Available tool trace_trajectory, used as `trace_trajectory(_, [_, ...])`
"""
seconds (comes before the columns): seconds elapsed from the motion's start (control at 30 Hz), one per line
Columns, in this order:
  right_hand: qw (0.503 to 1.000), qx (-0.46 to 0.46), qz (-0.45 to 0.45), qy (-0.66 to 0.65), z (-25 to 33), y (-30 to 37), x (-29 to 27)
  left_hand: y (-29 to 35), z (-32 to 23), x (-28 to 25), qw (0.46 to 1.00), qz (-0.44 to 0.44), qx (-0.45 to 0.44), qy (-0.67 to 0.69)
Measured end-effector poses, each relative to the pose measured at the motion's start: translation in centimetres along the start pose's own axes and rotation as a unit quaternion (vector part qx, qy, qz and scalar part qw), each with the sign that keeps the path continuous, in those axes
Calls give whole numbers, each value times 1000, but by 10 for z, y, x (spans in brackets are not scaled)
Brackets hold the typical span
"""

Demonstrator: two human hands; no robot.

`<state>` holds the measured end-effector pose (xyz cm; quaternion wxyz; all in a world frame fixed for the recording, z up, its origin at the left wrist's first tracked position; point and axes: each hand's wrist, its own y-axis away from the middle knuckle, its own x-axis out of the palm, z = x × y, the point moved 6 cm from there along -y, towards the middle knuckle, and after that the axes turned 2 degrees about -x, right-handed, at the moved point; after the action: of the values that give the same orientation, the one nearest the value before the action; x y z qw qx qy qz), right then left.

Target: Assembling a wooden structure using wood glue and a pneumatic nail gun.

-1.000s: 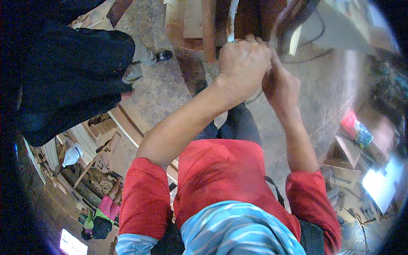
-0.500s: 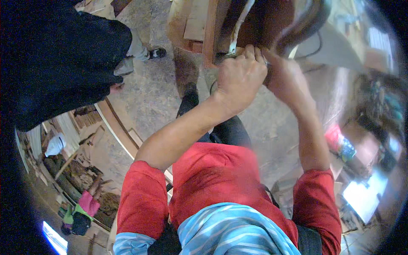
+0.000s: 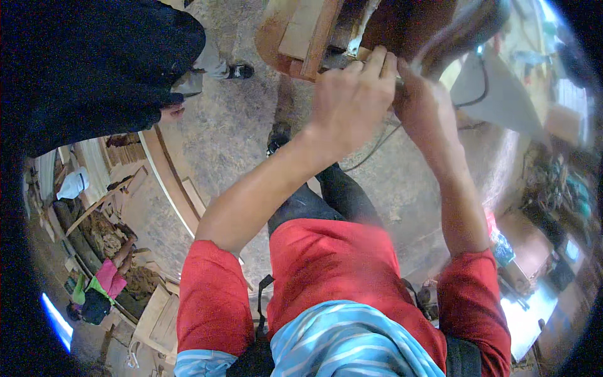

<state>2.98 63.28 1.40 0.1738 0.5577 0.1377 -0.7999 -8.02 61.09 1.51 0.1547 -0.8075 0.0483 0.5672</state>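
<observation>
Both my hands are close together at the near edge of a brown wooden piece [image 3: 411, 28]. My left hand [image 3: 352, 103] lies back-up with its fingers close together, bent over something at that edge. Against its fingertips is my right hand [image 3: 427, 103], closed, the thumb side toward the left; what the two hold is hidden beneath them. Just beyond the left knuckles ends a narrow whitish strip [image 3: 363, 28], set beside a wooden board [image 3: 323, 41]. A thin dark cable [image 3: 375, 151] hangs below my hands.
A person in black clothing [image 3: 94, 75] stands at the left. Behind a long curved wooden edge [image 3: 166, 169] lie wood scraps, and another person in pink [image 3: 110, 279] is at the lower left. A pale flat panel [image 3: 496, 94] and a curved dark wooden part [image 3: 461, 41] are at upper right.
My left fingers have straightened somewhat from a tighter fist, and both hands sit slightly higher in view. The view has shifted, showing the cable below the hands more fully.
</observation>
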Motion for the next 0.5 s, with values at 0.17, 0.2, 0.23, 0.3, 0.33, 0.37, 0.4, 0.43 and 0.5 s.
trace_trajectory(0.17, [997, 57, 54, -16, 20, 0, -4, 48, 39, -26, 995, -50, -77, 26])
trace_trajectory(0.2, [997, 52, 59, -12, 24, -2, -4, 51, 45, -32, 994, -80, -66, 36])
trace_trajectory(0.23, [997, 56, 58, -16, 27, -4, -6, 52, 50, -33, 995, -76, -62, 33])
trace_trajectory(0.3, [998, 35, 52, -26, 35, -6, -9, 53, 56, -36, 995, -89, -38, 11])
trace_trajectory(0.33, [998, 38, 51, -30, 37, -7, -9, 52, 59, -36, 996, -86, -35, 9])
trace_trajectory(0.37, [998, 37, 44, -34, 38, -9, -9, 51, 61, -37, 996, -86, -25, 4])
trace_trajectory(0.4, [998, 35, 38, -37, 40, -10, -9, 50, 62, -38, 996, -86, -14, -1])
trace_trajectory(0.43, [998, 37, 37, -40, 41, -12, -8, 50, 63, -40, 996, -85, -12, -3])
trace_trajectory(0.5, [997, 49, 58, -27, 44, -13, -4, 49, 66, -41, 997, -76, -9, -15])
